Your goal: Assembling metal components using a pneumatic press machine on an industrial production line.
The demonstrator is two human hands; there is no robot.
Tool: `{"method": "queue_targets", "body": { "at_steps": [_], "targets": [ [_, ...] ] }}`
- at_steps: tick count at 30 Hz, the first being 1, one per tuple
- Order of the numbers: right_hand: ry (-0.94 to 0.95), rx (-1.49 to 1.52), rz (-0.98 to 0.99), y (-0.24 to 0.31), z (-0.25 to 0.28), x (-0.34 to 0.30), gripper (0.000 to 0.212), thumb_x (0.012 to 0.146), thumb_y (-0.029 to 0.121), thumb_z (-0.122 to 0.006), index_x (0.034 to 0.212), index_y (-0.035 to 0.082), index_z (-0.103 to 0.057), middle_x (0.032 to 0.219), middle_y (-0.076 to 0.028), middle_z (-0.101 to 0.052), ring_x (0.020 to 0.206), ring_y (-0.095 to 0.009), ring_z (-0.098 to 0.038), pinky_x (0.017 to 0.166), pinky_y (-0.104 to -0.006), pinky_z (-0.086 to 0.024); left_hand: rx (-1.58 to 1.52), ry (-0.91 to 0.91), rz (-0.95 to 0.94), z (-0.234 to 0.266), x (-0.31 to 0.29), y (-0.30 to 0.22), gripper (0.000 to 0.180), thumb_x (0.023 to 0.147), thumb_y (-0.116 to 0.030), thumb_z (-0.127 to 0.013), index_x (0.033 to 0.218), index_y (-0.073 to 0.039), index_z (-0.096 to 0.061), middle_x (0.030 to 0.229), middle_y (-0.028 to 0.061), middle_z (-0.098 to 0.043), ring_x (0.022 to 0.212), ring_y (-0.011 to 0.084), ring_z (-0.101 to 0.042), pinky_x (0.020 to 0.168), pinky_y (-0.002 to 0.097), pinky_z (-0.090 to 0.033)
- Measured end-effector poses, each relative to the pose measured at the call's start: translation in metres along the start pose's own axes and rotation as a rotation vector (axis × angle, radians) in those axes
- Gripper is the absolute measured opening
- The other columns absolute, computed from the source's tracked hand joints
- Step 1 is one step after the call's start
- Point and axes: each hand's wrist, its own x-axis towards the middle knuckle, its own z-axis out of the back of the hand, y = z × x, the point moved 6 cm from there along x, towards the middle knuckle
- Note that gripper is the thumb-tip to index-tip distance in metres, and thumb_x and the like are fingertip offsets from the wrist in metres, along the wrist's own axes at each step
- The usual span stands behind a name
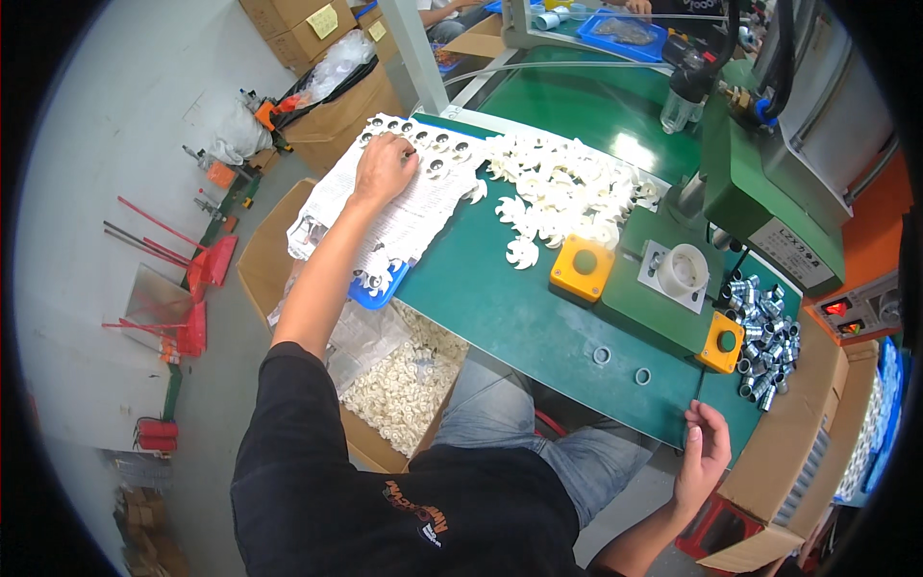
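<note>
My left hand (386,170) reaches over a printed sheet (423,204) on a blue tray (370,296), at the table's far left. Its fingers are closed at a small white bladed impeller with a dark hub, mostly hidden by the fingertips. More impellers with dark-ringed hubs (436,168) stand in rows along the sheet's far edge; several others lie at its near end. At the table's front right edge, my right hand (707,447) hangs loosely curled, fingers apart and holding nothing. Two metal rings (642,376) lie on the green table (500,308) nearby.
White impellers (567,183) are heaped mid-table. A green press with a white round fixture (683,270) stands at the right between two yellow button boxes (582,268). Metal sleeves (766,332) pile beside it. An open carton (399,394) of white parts sits below left.
</note>
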Motion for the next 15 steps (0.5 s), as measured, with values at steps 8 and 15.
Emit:
{"method": "queue_targets", "body": {
  "at_steps": [8, 15],
  "targets": [
    [-0.005, -0.004, -0.007, 0.0003, 0.0001, -0.0028, 0.032, 0.098, 0.012, -0.066, 0.125, -0.006, -0.063, 0.124, -0.018, -0.066, 0.109, -0.023, -0.064, 0.100, -0.0364, -0.049, -0.052, -0.020, 0.066, -0.0054, -0.0008, 0.0101, 0.019, 0.088, -0.021, -0.074, 0.095, -0.003, -0.078, 0.101, 0.0159, -0.071, 0.104, 0.0358, -0.064, 0.093, 0.0446, -0.050],
    [0.003, -0.013, -0.001, 0.0011, -0.0013, -0.0026, 0.031, 0.097, 0.009, -0.065, 0.124, -0.006, -0.064, 0.124, -0.018, -0.066, 0.109, -0.023, -0.064, 0.100, -0.0361, -0.049, -0.086, -0.033, 0.080, -0.0092, 0.0013, 0.0061, 0.019, 0.088, -0.021, -0.074, 0.094, -0.003, -0.078, 0.100, 0.0160, -0.070, 0.102, 0.0362, -0.064, 0.092, 0.0448, -0.050]
  ]
}}
